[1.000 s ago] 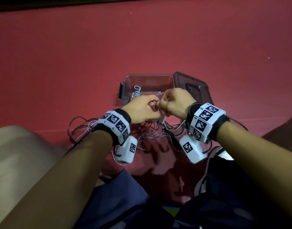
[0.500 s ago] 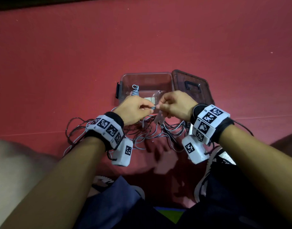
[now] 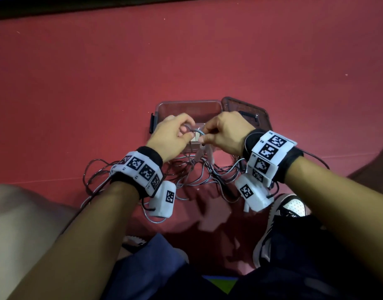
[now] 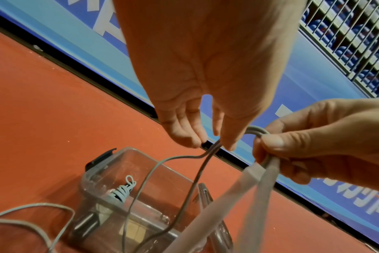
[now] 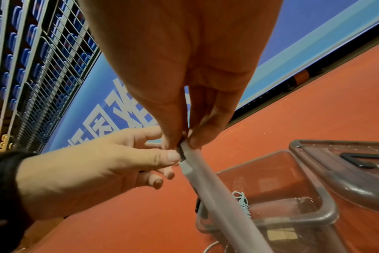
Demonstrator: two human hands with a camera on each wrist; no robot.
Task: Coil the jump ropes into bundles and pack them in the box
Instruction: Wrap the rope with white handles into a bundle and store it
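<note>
My right hand (image 3: 204, 138) pinches the tops of two pale grey jump rope handles (image 4: 255, 196), which hang down side by side over the near wall of the box. My left hand (image 4: 213, 145) pinches the thin grey cord (image 4: 184, 188) of that rope close beside them; a short loop of cord arches between the two hands. The clear plastic box (image 3: 186, 107) stands open on the red floor just beyond the hands. A coiled pale blue rope bundle (image 4: 121, 191) lies inside it. In the right wrist view my right hand (image 5: 185, 143) grips the handles (image 5: 216, 196).
The box's dark clear lid (image 3: 247, 109) lies to the right of the box. A tangle of loose rope cords (image 3: 197, 174) spreads on the floor between the box and my knees. My shoe (image 3: 281, 213) sits at the right. A blue barrier board (image 4: 314, 85) runs along the floor's far edge.
Both hands have moved forward and up over the box's near wall. The left hand has drawn a little apart from the right, pulling a loop of cord.
</note>
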